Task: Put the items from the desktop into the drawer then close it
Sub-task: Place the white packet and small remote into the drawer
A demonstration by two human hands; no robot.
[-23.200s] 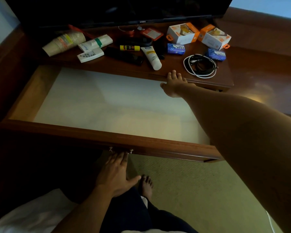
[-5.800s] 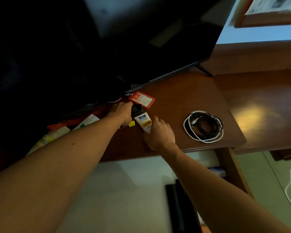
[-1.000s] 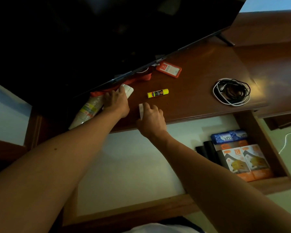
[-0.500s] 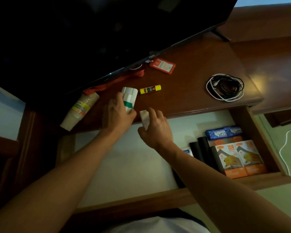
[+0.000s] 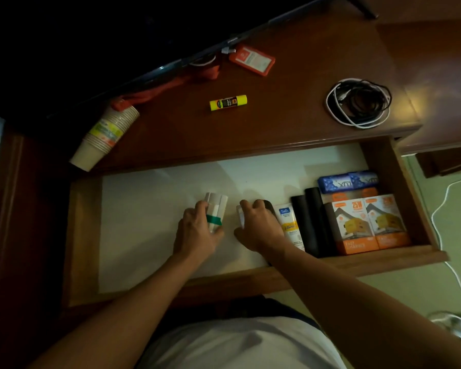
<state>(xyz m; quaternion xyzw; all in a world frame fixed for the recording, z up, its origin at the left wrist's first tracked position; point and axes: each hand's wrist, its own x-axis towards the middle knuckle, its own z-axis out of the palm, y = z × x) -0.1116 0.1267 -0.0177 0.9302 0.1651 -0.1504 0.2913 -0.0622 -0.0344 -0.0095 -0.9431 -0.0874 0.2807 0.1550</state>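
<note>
Inside the drawer (image 5: 383, 166), left of the cream tube (image 5: 289, 225), the left hand (image 5: 197, 233) grips a light, stiff white box with a green band (image 5: 216, 211) by its long sides; the right hand (image 5: 258, 227) clasps what may be a small white remote (image 5: 240, 215), rigid and easily pinched.

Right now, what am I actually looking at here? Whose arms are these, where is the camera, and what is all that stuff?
No machine here: a person wears a camera on the head, looking down at their own arms. The left hand grips a white packet with a green band; the right hand covers a small white item I cannot identify. Both are down in the open drawer, which already holds a cream tube, black items, two orange boxes and blue packs. On the desktop lie stacked paper cups, a glue stick, an orange card holder and coiled cables.
</note>
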